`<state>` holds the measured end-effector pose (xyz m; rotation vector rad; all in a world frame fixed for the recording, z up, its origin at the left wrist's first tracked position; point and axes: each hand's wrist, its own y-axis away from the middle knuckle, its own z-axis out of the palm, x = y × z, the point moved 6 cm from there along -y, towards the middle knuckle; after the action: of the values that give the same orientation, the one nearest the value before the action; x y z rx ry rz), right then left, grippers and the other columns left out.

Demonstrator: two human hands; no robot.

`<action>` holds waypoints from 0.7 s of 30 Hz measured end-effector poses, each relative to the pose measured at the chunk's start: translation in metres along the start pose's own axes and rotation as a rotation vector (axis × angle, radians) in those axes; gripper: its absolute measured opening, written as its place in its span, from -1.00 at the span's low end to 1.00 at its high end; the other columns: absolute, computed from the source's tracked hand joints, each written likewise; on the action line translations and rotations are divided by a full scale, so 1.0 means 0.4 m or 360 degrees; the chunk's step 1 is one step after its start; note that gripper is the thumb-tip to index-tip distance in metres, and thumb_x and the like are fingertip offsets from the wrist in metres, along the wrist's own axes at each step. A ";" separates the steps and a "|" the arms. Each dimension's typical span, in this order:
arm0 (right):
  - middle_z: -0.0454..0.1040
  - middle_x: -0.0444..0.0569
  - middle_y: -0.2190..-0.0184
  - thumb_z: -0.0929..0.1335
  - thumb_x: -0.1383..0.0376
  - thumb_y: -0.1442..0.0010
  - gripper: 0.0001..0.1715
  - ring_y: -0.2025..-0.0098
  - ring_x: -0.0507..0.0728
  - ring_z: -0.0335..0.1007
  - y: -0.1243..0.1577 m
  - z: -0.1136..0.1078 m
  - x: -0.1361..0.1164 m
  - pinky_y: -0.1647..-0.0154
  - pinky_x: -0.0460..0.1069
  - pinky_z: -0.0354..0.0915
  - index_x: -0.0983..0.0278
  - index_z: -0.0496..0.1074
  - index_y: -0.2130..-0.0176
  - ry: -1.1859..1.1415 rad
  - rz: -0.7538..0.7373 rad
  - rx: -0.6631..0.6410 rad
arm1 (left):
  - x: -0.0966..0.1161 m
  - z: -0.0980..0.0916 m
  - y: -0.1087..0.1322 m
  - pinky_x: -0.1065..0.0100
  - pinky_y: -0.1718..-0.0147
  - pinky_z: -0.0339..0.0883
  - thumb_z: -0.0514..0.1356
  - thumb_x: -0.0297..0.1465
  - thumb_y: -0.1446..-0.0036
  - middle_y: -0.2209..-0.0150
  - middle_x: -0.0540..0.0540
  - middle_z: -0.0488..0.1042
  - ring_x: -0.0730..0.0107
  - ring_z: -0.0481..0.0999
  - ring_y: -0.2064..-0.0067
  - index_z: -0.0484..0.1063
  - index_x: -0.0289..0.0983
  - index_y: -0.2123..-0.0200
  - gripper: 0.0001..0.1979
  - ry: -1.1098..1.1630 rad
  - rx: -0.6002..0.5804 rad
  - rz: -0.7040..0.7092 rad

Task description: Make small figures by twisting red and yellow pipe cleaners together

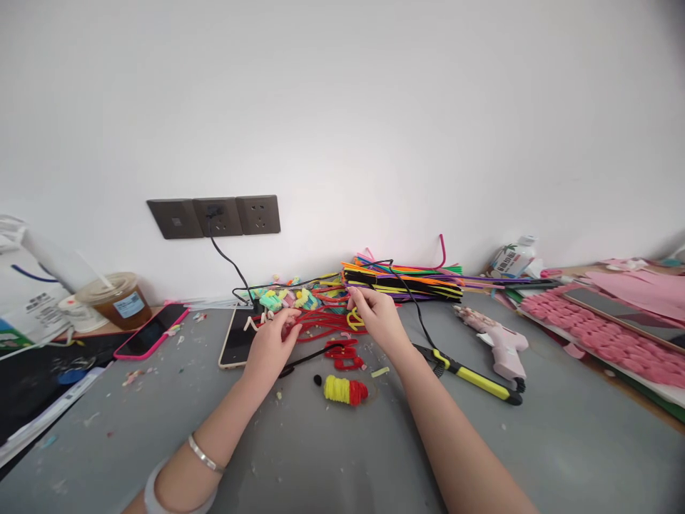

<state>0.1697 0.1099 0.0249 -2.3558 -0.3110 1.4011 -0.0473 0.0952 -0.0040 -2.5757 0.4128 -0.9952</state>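
My left hand (272, 346) hovers over or rests on the left end of several red pipe cleaners (318, 323), its thumb and forefinger curved and apart. A white curly pipe cleaner (252, 323) shows beside its fingers. My right hand (379, 321) is closed, thumb against forefinger, in front of a pipe cleaner bundle (412, 282). Just left of it is a yellow bent pipe cleaner (354, 320); whether the fingers hold it is hidden. Between my forearms lies a yellow and red wound body (343, 390) with a small black ball (317, 380). Red bent pieces (345, 355) lie behind it.
A yellow-black hot tool (476, 378) and a pink glue gun (503, 346) lie at right, with a black cord (417, 303). A tablet (235, 343), a pink-edged phone (153, 332) and a drink cup (120, 303) are at left. Sockets (214, 216) are on the wall.
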 end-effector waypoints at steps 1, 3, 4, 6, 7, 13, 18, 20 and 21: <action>0.09 -0.19 0.70 0.18 -0.06 -0.30 -0.43 0.61 0.04 -0.01 0.000 -0.001 0.002 0.52 -0.04 -0.04 0.24 0.30 0.55 -0.0009 0.0004 0.0005 | 0.000 -0.006 -0.002 0.30 0.28 0.37 0.10 -0.35 -0.20 0.29 -0.07 0.58 0.27 0.56 0.29 0.41 -0.19 0.12 -0.80 0.0054 0.0045 -0.0006; 0.09 -0.19 0.69 0.18 -0.05 -0.30 -0.45 0.61 0.04 -0.01 0.000 -0.004 0.005 0.52 -0.04 -0.04 0.23 0.30 0.53 -0.0038 0.0012 0.0023 | 0.000 -0.020 -0.005 0.30 0.26 0.37 0.07 -0.35 -0.22 0.27 -0.07 0.58 0.28 0.57 0.28 0.39 -0.19 0.09 -0.79 0.0153 0.0113 -0.0034; 0.09 -0.19 0.68 0.18 -0.04 -0.30 -0.47 0.61 0.04 -0.01 0.000 -0.006 0.006 0.52 -0.04 -0.04 0.23 0.30 0.51 -0.0051 0.0013 0.0036 | -0.001 -0.026 -0.005 0.31 0.27 0.37 0.06 -0.35 -0.24 0.28 -0.07 0.58 0.29 0.57 0.29 0.39 -0.19 0.08 -0.79 0.0204 0.0140 -0.0059; 0.11 -0.20 0.67 0.18 -0.02 -0.31 -0.53 0.60 0.04 0.02 -0.001 -0.009 0.008 0.52 -0.05 -0.02 0.22 0.32 0.45 -0.0065 0.0008 0.0056 | -0.003 -0.041 -0.004 0.34 0.29 0.36 0.04 -0.34 -0.26 0.30 -0.07 0.57 0.31 0.57 0.29 0.37 -0.20 0.07 -0.78 0.0312 0.0218 -0.0108; 0.12 -0.20 0.66 0.18 -0.01 -0.31 -0.56 0.59 0.04 0.03 -0.002 -0.010 0.008 0.52 -0.05 -0.02 0.21 0.33 0.41 -0.0067 0.0002 0.0067 | -0.003 -0.049 -0.003 0.35 0.30 0.36 0.03 -0.32 -0.27 0.30 -0.07 0.56 0.31 0.57 0.27 0.36 -0.20 0.07 -0.78 0.0363 0.0268 -0.0126; 0.13 -0.23 0.68 0.23 0.04 -0.27 -0.69 0.61 0.04 0.03 -0.005 -0.007 0.014 0.55 -0.05 -0.01 0.20 0.38 0.22 -0.0074 0.0041 0.0068 | -0.009 -0.084 0.006 0.42 0.36 0.32 -0.03 -0.29 -0.30 0.34 -0.04 0.46 0.39 0.45 0.36 0.33 -0.20 0.06 -0.76 0.0536 0.0547 -0.0173; 0.25 -0.21 0.67 0.27 0.09 -0.24 -0.68 0.62 0.06 0.16 -0.005 -0.002 0.019 0.53 -0.05 0.12 0.20 0.37 0.08 -0.0111 0.0083 0.0019 | -0.022 -0.085 0.003 0.45 0.45 0.25 -0.01 -0.23 -0.30 0.44 0.02 0.33 0.46 0.33 0.47 0.35 -0.20 0.11 -0.76 0.0623 0.0563 -0.0216; 0.29 -0.20 0.67 0.27 0.12 -0.23 -0.68 0.61 0.07 0.21 -0.006 -0.003 0.018 0.52 -0.05 0.16 0.21 0.37 0.08 -0.0108 0.0067 0.0017 | -0.020 -0.082 0.002 0.44 0.43 0.25 0.00 -0.23 -0.30 0.46 0.03 0.31 0.44 0.34 0.45 0.37 -0.21 0.12 -0.76 0.0609 0.0526 -0.0210; 0.31 -0.19 0.66 0.27 0.13 -0.23 -0.70 0.60 0.07 0.23 -0.006 -0.003 0.018 0.52 -0.05 0.17 0.22 0.38 0.09 -0.0098 0.0057 0.0024 | -0.017 -0.081 0.002 0.44 0.43 0.24 0.00 -0.23 -0.29 0.47 0.03 0.30 0.43 0.33 0.44 0.38 -0.21 0.14 -0.76 0.0585 0.0509 -0.0198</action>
<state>0.1744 0.1146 0.0207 -2.3204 -0.2752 1.4900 -0.0746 0.0904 0.0142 -2.1557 0.1658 -1.4569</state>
